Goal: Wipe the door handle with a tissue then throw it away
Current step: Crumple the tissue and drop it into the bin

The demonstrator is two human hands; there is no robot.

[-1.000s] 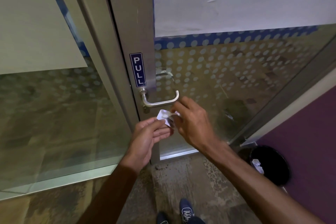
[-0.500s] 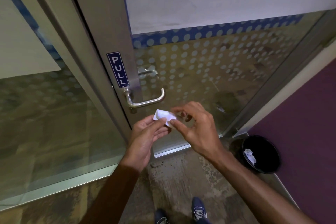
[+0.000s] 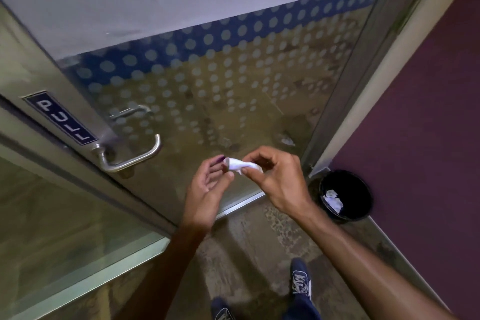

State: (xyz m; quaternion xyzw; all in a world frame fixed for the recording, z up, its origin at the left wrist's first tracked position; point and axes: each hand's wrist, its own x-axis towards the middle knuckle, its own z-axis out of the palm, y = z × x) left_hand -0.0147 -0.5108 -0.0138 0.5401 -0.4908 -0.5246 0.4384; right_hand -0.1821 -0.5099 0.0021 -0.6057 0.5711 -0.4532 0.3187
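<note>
A small crumpled white tissue (image 3: 240,164) is pinched between the thumb and fingers of my right hand (image 3: 278,179). My left hand (image 3: 207,189) is just left of it, fingers spread, fingertips close to the tissue's left end; whether they touch it I cannot tell. The steel lever door handle (image 3: 135,154) sticks out from the glass door's metal frame, well left of both hands and untouched. A round black bin (image 3: 345,196) stands on the floor to the right, with white crumpled paper inside.
A blue PULL sign (image 3: 61,118) sits above the handle. The glass door (image 3: 233,91) has a dotted film; a purple wall (image 3: 420,125) rises behind the bin. My blue shoes (image 3: 301,279) are on the speckled floor below.
The view has swung right and down, so the handle sits further left. Both hands moved away from the handle toward the right. The right hand has taken the tissue and the left hand has opened.
</note>
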